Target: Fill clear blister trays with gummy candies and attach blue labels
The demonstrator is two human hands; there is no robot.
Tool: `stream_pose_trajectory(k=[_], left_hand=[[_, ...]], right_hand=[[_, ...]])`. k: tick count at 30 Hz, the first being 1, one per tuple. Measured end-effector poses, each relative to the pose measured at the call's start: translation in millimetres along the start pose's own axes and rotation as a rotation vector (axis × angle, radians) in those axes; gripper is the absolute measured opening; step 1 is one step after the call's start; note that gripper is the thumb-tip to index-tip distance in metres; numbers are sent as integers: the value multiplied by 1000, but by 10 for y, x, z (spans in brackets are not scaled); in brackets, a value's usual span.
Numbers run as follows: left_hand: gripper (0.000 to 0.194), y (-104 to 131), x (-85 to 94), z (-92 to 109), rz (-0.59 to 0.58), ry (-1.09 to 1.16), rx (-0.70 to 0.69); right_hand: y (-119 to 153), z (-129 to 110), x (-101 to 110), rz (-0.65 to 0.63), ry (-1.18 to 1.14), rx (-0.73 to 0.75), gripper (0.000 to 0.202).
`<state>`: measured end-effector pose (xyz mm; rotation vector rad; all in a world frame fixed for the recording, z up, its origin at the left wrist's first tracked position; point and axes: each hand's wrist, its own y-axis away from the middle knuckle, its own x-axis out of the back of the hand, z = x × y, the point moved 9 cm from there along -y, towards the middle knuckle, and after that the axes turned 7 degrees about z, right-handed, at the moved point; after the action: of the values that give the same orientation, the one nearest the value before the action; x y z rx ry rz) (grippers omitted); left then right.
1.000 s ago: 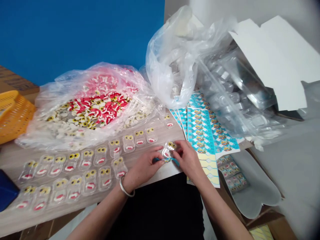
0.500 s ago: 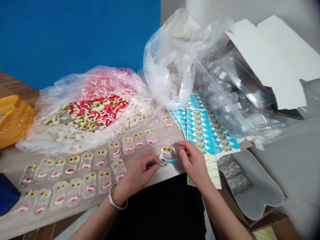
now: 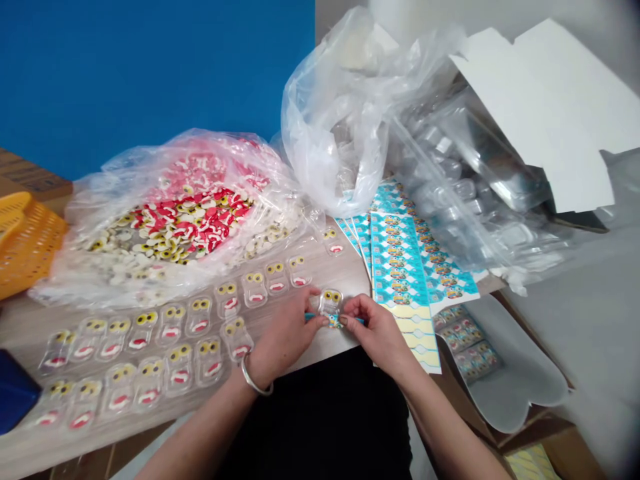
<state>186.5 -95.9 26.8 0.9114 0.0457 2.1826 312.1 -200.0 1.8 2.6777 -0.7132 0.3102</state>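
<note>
A small clear plastic case (image 3: 331,301) with two yellow eye pieces stands between my hands at the table's front edge. Across its lower part lies a blue sticker strip (image 3: 333,321). My left hand (image 3: 290,328) pinches the strip's left end, a finger beside the case. The right end is pinched by my right hand (image 3: 375,325). Filled cases (image 3: 145,330) with yellow eyes and red mouths lie in rows on the left. Sheets of blue stickers (image 3: 397,260), their lower part bare yellow backing, lie just right of my right hand.
An open bag of red and yellow pieces (image 3: 200,220) lies behind the rows. Bags of clear cases (image 3: 460,193) and white card (image 3: 555,107) are at the back right. Orange basket (image 3: 30,243) and blue object (image 3: 15,390) stand left; a lined box (image 3: 520,373) sits lower right.
My right hand has moved left and down and now grips the strip's right end. My left hand has shifted right, nearer the case. The strip is now pressed across the case.
</note>
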Motion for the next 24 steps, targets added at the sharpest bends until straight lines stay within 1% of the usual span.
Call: stream_pose_trajectory(k=[1,2,4,6,9,15,21,24], left_hand=[[32,-35,23,6,22,-19,-6],[25,-70,31,12,30,-35,-12],[11,-137,26,21,26,-60,-25],[5,-195,17,11,24,-85,-27],[3,-247,-8,-18,12,-109,-27],[2,-271,-53,-50,0,-135,-17],[1,-293,-82,-70,3,-180,0],[2,-316,-108,-95,0,-227,12]], right_hand=[[-31,4,-1,6,9,4,10],[-63,0,2,18,32,9,10],[-125,-23,27,64,119,19,10],[-178,-46,56,106,213,23,11],[-235,-47,49,101,269,21,12],[-268,-3,22,56,272,19,13],[-271,25,0,29,315,-7,23],[-288,20,-22,15,364,13,29]])
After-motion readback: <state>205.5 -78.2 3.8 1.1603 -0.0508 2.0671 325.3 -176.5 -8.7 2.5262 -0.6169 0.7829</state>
